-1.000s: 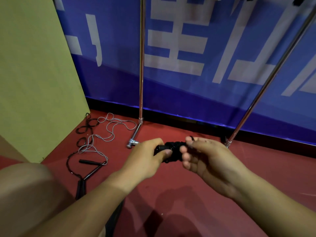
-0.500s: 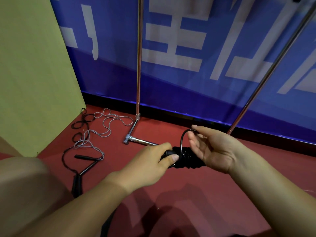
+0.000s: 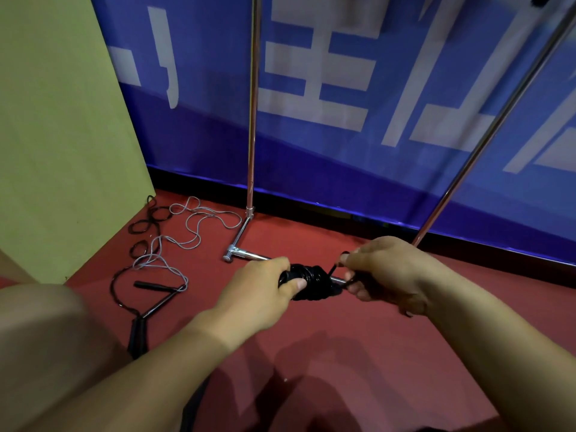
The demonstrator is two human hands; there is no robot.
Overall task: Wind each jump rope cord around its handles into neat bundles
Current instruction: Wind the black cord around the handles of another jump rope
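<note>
Since before, right hand (image 3: 386, 272) dropped, pinching cord — left hand (image 3: 261, 288) grasps one wound bundle (image 3: 311, 280); two ropes (image 3: 162, 263) loose.

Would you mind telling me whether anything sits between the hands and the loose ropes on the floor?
Nothing visible does. Bare red floor lies between the left hand, which grips the black bundle, and the loose ropes near the green panel.

- 2 hands: left hand (image 3: 258, 291), right hand (image 3: 389, 275)
- 1 wound black rope bundle (image 3: 311, 280), held between them
- 2 loose ropes on floor: black rope (image 3: 117, 285), grey rope (image 3: 193, 226)
- 2 metal poles: upright pole (image 3: 253, 120), slanted pole (image 3: 498, 120)
</note>
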